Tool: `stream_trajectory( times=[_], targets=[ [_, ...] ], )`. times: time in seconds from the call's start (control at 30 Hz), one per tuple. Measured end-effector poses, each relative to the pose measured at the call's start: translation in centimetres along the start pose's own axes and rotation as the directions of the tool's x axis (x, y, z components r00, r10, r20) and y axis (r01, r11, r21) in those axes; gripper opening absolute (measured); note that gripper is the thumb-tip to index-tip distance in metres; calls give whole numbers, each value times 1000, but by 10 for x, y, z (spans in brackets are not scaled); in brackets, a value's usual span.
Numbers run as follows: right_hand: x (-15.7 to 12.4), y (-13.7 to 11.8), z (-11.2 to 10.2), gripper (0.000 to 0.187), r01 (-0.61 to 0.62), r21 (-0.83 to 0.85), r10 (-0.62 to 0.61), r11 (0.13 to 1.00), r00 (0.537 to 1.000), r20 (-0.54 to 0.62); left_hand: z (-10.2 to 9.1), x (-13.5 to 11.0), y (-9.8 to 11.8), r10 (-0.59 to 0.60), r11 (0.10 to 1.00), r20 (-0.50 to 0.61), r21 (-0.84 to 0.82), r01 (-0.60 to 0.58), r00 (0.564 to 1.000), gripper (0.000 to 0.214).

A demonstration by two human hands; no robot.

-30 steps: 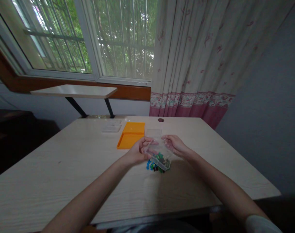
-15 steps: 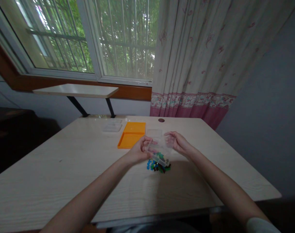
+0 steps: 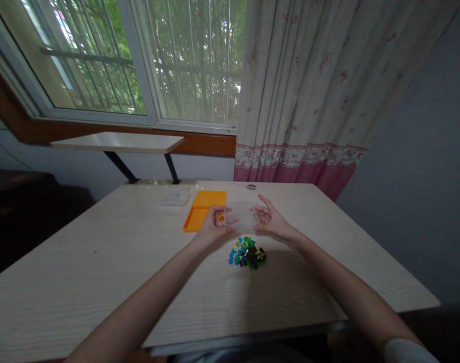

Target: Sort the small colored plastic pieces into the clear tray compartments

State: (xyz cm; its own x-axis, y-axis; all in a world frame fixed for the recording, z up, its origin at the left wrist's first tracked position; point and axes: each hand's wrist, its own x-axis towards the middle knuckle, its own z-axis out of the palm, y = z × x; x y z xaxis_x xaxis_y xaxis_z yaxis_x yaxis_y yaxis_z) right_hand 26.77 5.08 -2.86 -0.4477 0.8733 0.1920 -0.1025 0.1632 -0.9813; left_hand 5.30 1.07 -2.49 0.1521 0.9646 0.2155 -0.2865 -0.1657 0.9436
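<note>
Between my hands, above the table, is a clear plastic box (image 3: 242,218) with its lid standing open on the far side. My left hand (image 3: 213,227) grips the box's left side, thumb along the near edge and fingers behind. My right hand (image 3: 273,222) holds the right side with its thumb near the front corner; the index finger points up, free of the box. Just below the box lies a small heap of tiny building bricks (image 3: 248,253) in blue, green, dark brown, yellow and cream. I see nothing inside the box.
An open orange case (image 3: 209,199) lies behind my left hand. Further left is another clear plastic box (image 3: 175,198). A raised shelf (image 3: 120,142) stands at the table's back left, and a round cable hole (image 3: 251,187) sits near the back edge.
The clear box has lifted off the brick heap and turned from tilted to nearly level. My left hand moved up and left with it; my right hand closed in on its right side.
</note>
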Motion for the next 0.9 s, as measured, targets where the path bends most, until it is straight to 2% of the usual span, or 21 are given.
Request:
stream_trajectory(
  times=[0.1, 0.17, 0.2, 0.27, 0.33, 0.4, 0.5, 0.63, 0.77, 0.9],
  targets=[
    [1, -1, -2, 113, 59, -64, -60, 996, 998, -10, -2, -1, -1, 7, 992, 15, 124, -9, 1000, 55],
    [3, -2, -10, 113, 56, -80, -57, 995, 998, -8, -5, -1, -1, 33, 950, -7, 312, -29, 999, 58],
    [4, -3, -17, 113, 53, -91, -54, 994, 999, -9, -8, -1, -1, 65, 898, -26, 438, -47, 998, 62],
    [6, -4, -35, 110, 46, -121, -47, 992, 999, -10, -14, -1, 0, 151, 713, -20, 695, -95, 988, 66],
    [6, -6, -58, 105, 24, -164, -27, 986, 999, -18, -22, -2, 2, 188, 471, 82, 867, -163, 979, 56],
    [4, -6, -81, 99, -22, -197, 14, 980, 999, -42, -28, -2, 4, 150, 274, 202, 932, -237, 968, 40],
    [0, -2, -107, 94, -97, -214, 80, 972, 993, -83, -31, -2, 6, 91, 111, 279, 951, -288, 956, 30],
    [-5, 11, -118, 101, -141, -267, 134, 953, 990, -46, -29, -2, 5, 64, 47, 299, 952, -302, 952, 26],
    [-5, 18, -114, 110, -137, -357, 166, 924, 985, 51, -30, -1, 3, 72, 49, 318, 946, -321, 946, 22],
    [-4, 20, -110, 121, -116, -424, 166, 898, 983, 81, -31, 0, 3, 61, 30, 326, 944, -328, 943, 22]
  ],
)
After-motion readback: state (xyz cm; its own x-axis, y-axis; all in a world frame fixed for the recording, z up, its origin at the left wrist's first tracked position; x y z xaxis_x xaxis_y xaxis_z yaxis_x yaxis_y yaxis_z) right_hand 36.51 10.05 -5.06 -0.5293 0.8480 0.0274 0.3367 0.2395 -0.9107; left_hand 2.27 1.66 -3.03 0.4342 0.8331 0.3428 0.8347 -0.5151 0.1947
